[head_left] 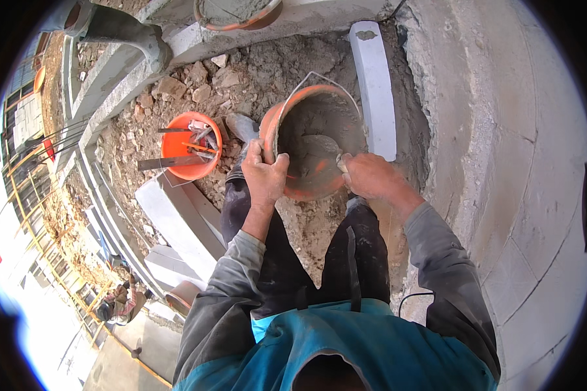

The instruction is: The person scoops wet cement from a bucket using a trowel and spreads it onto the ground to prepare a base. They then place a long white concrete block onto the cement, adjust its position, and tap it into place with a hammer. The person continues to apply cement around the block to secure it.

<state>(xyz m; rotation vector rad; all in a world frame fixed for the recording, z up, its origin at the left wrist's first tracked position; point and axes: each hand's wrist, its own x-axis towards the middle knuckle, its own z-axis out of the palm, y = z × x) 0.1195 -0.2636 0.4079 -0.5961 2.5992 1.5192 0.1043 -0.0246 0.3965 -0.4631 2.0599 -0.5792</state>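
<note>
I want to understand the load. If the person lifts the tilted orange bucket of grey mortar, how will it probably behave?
The orange bucket probably feels heavy: wet grey mortar coats its inside. Its rim may be slippery where the left hand grips. Being tilted, it could tip further while the right hand scrapes.

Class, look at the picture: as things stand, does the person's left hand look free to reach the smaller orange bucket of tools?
Probably not at once: the left hand grips the rim of the mortar bucket. The tool bucket sits close by on its left with nothing between them.
</note>
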